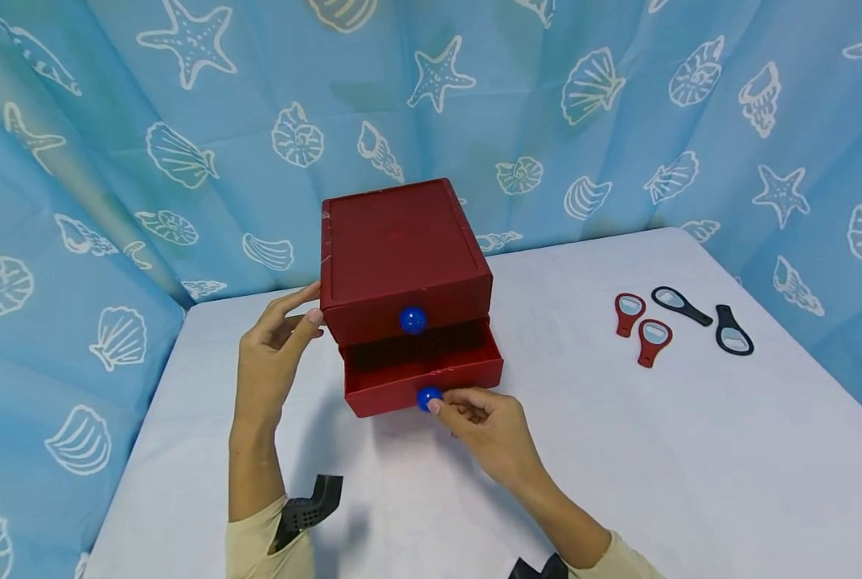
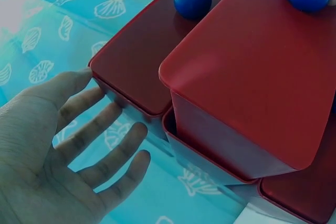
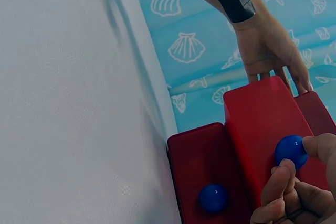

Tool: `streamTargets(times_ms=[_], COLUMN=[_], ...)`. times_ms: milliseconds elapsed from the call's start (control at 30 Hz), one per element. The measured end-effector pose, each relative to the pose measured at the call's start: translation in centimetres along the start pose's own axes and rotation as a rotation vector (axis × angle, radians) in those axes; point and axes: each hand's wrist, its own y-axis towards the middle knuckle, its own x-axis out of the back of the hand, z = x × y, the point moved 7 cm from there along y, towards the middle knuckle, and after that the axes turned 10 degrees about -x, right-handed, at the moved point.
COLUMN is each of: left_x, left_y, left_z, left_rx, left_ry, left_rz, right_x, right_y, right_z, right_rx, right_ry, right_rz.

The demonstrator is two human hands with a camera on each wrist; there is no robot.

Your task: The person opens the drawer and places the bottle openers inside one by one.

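Observation:
A dark red drawer chest stands at the back of the table, one drawer above another, each with a round blue knob. The drawer below the top one is pulled partway out. My right hand pinches its blue knob between thumb and fingers. My left hand is at the chest's left side, its fingers spread and fairly straight, with the thumb tip right at the front edge in the left wrist view. The top drawer's blue knob is untouched. A lowest drawer with its own blue knob shows in the right wrist view.
To the right on the white tablecloth lie two red round-headed openers with short handles and two black ones of similar shape. A blue shell-print curtain hangs behind and beside the table.

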Motion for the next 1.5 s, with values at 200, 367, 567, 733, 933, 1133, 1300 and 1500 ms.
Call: streamTargets(times_ms=[200,367,567,733,933,1133,1300,1500], left_x=[0.2,0.0,0.0,0.0,0.0,0.0,-0.1,0.0], left_y=[0.0,0.0,0.0,0.1,0.1,0.0,-0.1,0.0], left_z=[-0.1,-0.1,0.0,0.0,-0.1,0.0,0.1,-0.1], left_rx=[-0.007,-0.013,-0.012,-0.019,-0.02,-0.012,-0.007,-0.013], left_ry=[0.008,-0.002,0.0,-0.006,-0.008,0.0,0.012,0.02], left_rz=[-0.003,-0.002,-0.007,-0.007,-0.005,-0.005,-0.005,-0.004], right_x=[-0.2,0.0,0.1,0.1,0.1,0.1,0.3,0.3], right_y=[-0.4,-1.0,-1.5,-1.7,-2.1,-2.3,-2.7,-3.2], right_z=[0.0,-0.2,-0.2,-0.1,0.1,0.0,-0.1,-0.1], right_rx=[0.025,0.045,0.062,0.081,0.101,0.101,0.092,0.11], right_ry=[0.003,0.009,0.024,0.025,0.027,0.02,0.006,-0.001], right_rz=[-0.007,-0.027,-0.025,-0.028,-0.031,-0.03,-0.043,-0.036])
